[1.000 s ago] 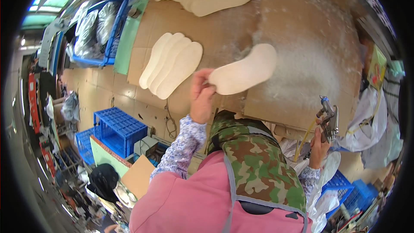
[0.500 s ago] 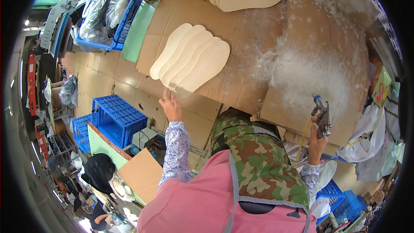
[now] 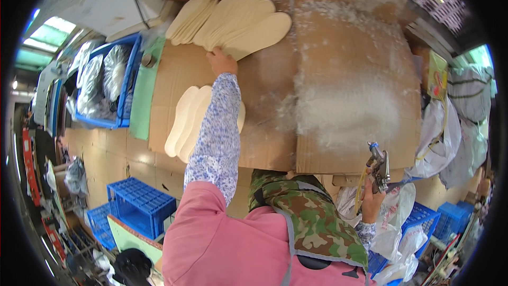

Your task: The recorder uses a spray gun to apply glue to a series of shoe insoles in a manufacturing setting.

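Note:
My left hand [image 3: 222, 63] reaches far forward over the cardboard, its fingers closed at the near end of a cream insole [image 3: 263, 34]. This insole lies at the front of a fanned pile of insoles [image 3: 230, 16]. Under my left forearm lies a smaller fan of several insoles [image 3: 182, 116], partly hidden by the sleeve. On the right, my right hand [image 3: 373, 204] grips a metal spray gun [image 3: 378, 167] with a blue tip and a yellowish hose. The gun stands upright near the front edge of the cardboard.
Cardboard sheets [image 3: 264, 122] cover the worktop, with white residue [image 3: 344, 111] on the right one. At the left are a blue crate of plastic-wrapped goods [image 3: 103, 85] and a stacking crate [image 3: 140, 204]. White bags [image 3: 434, 132] hang at the right.
My left hand has left the smaller fan of insoles and moved forward to the far pile. The view has shifted forward. My right hand still holds the spray gun.

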Tool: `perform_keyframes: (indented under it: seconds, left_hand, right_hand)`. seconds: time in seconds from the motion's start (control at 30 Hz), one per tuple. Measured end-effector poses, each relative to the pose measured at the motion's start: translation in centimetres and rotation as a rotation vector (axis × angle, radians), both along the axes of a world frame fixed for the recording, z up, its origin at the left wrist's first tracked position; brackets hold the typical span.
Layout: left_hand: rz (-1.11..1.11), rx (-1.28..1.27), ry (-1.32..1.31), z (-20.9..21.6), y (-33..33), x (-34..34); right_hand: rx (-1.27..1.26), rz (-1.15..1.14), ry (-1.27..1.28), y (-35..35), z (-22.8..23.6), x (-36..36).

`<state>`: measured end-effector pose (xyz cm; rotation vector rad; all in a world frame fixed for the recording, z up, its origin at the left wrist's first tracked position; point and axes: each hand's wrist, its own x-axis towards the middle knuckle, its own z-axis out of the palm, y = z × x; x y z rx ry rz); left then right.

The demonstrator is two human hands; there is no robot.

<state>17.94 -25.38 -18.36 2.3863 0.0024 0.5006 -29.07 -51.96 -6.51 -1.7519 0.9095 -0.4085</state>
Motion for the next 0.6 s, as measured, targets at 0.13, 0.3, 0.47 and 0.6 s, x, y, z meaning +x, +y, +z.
perform_keyframes:
  seconds: [0.13, 0.3, 0.47, 0.6]
  left_hand:
    - [0.052, 0.288, 0.081, -1.9, -0.1, 2.6]
    - [-0.029, 0.361, -0.001, -1.2, 1.6, 2.7]
    - [-0.069, 0.519, -0.08, 3.9, -1.2, 2.0]
    - [-0.415, -0.422, 0.02, 9.4, -3.8, 0.5]
  right_hand:
    - [-0.001, -0.118, 0.025, -0.2, -0.4, -2.4]
    - [-0.034, -0.205, 0.054, -1.9, -0.8, -3.0]
    - [-0.1, -0.141, 0.085, -3.0, -0.5, -3.0]
    - [-0.167, -0.08, 0.135, -3.9, -0.5, -3.5]
